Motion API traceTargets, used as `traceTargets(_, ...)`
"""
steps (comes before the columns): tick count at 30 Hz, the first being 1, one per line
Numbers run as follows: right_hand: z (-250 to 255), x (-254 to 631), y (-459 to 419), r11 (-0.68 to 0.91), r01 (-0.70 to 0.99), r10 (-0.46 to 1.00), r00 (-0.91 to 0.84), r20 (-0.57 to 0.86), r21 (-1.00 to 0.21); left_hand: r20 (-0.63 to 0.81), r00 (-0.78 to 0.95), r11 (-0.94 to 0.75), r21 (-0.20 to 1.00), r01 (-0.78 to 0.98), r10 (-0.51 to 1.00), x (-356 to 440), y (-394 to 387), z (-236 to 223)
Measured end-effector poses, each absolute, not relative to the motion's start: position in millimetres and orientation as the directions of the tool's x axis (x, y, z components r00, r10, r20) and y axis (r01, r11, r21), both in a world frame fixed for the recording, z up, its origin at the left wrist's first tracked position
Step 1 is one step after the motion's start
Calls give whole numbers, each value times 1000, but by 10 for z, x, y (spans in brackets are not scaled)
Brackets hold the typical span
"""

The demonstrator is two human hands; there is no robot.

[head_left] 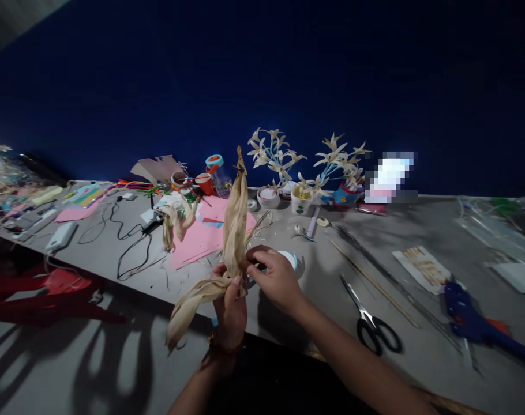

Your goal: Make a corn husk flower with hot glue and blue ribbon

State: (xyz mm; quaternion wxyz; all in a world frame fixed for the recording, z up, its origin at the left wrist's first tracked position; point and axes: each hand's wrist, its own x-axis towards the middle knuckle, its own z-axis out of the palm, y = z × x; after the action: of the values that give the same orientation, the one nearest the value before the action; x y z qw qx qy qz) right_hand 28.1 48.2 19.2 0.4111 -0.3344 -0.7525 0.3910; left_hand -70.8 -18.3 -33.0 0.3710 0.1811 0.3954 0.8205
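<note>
A dried corn husk (235, 225) stands upright above my left hand (231, 311), whose fingers are wrapped round its base. Another husk leaf (195, 300) droops from the same grip toward the lower left. My right hand (276, 279) meets the husk's base from the right, thumb and fingertips pinched against it. Whether those fingertips grip the husk itself or a small piece is hard to see. Behind the right hand, a white round lid or tape roll (288, 259) is partly hidden. More dried husks (176, 225) lie on the table, left of the held one.
Pink paper sheets (193, 245) lie behind my hands. Black-handled scissors (370, 323), a thin stick (375, 282), wires (357, 248) and a blue glue gun (474, 317) lie to the right. Husk flowers (275, 153) stand in cups at the back. A red chair (50, 294) is at left.
</note>
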Motion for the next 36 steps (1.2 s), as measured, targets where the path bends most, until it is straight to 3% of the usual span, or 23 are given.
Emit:
traceTargets(9, 193, 309, 511, 502, 295, 810, -489, 323, -813, -82, -531, -273, 786, -555, 843, -840, -207, -201)
traceTargets(16, 128, 230, 454, 453, 79, 822, -423, 381, -888, -43, -599, -357, 768, -531, 800, -846, -197, -132)
traceTargets(22, 161, 196, 434, 475, -47, 789, -418, 450, -879, -46, -617, -375, 758, -533, 786, -939, -241, -165)
traceTargets(30, 133, 166, 442, 284, -224, 790, -496, 360, -932, -30, -625, -419, 717, -557, 780, -960, -225, -121)
traceTargets(36, 318, 226, 424, 503, -115, 679, -561, 474, -857, -129, -603, -353, 707, -613, 788, -937, -256, -315)
